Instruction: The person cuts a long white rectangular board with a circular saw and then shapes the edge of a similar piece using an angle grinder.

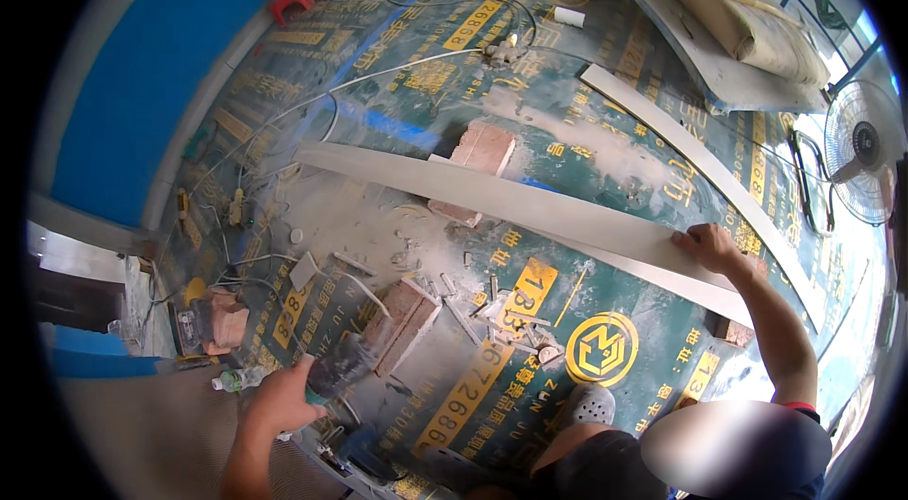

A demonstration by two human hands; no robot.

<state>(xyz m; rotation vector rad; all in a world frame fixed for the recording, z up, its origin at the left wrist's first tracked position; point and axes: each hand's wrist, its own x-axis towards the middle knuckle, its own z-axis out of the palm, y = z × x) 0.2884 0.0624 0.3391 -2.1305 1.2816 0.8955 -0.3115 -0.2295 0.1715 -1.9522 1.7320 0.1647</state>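
A long, pale grey tile strip (492, 201) lies slantwise across the floor, raised on reddish bricks (484, 146). My right hand (709, 247) is closed on the edge of this strip near its right end. Under it a second pale strip (662, 279) shows in part. At the lower left, my left hand (281, 398) is wrapped round a dark handheld power tool (338, 369), blurred and partly hidden by the fingers. Close to the tool stands another red brick (405, 322), with several cut-off slivers (463, 315) scattered in white dust beside it.
Another long strip (705, 174) lies at the right, near a standing fan (863, 145). Cables (378, 67) run over the printed green floor sheet. Sheets and a roll (757, 32) fill the far right. A red stool (291, 0) and plastic bottle (236, 379) are at the left.
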